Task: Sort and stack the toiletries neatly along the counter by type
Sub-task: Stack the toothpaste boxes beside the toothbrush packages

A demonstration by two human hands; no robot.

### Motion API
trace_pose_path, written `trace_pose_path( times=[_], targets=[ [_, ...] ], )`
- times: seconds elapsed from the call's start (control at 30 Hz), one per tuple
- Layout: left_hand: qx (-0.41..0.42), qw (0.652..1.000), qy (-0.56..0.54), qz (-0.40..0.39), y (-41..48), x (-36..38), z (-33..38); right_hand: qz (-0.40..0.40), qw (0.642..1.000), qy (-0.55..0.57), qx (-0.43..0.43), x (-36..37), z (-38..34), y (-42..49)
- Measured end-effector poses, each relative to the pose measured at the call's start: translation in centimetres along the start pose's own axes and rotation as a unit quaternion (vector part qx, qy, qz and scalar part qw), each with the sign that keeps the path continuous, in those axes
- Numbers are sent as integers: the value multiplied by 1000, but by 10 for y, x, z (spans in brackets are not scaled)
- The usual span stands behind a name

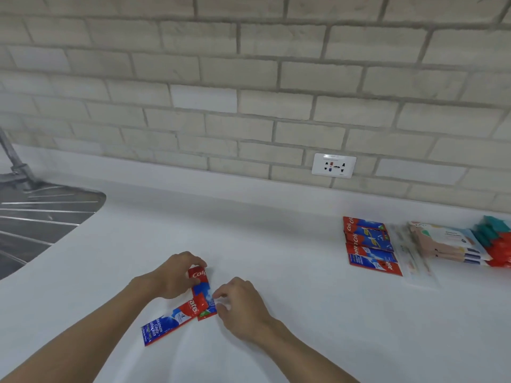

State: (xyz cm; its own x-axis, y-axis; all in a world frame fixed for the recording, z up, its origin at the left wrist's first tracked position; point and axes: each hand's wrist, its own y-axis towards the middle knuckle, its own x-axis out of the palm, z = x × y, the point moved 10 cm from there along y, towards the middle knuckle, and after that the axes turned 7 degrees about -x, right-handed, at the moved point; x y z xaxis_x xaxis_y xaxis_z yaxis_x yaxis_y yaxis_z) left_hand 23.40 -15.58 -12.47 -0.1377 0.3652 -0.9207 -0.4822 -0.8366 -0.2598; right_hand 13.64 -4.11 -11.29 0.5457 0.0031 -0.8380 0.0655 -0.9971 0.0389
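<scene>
The risks begin at the left. The loose sachet (166,324) at lower centre-left lies slanted on the bench (276,239) with its red end tucked under the held sachet (199,288), so lifting one may drag or flip the other. Both are thin, glossy and limp, and a light pinch could let them slide. The left hand (171,277) curls over the held sachet's top end and grips it. The right hand (240,305) pinches its lower right edge, though blur hides the exact contact. The sorted pile of sachets (369,244) at right is well apart and fanned unevenly, so a careless drop there could push it into the clear packets (412,255) just beside it. The sachets are flat red-and-blue toothpaste packs with white lettering.
</scene>
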Motion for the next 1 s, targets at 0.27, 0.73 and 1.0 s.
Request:
trace_pose_path(
  times=[0.27,0.73,1.0],
  targets=[
    [-51,998,-12,-45,14,18,-11,-18,995,-95,-14,16,1,-2],
    [-57,973,-223,-19,33,4,15,12,993,-109,32,-1,23,-8],
    [1,954,-299,-31,38,-12,55,84,994,-1,76,-18,52,-15]
  ],
)
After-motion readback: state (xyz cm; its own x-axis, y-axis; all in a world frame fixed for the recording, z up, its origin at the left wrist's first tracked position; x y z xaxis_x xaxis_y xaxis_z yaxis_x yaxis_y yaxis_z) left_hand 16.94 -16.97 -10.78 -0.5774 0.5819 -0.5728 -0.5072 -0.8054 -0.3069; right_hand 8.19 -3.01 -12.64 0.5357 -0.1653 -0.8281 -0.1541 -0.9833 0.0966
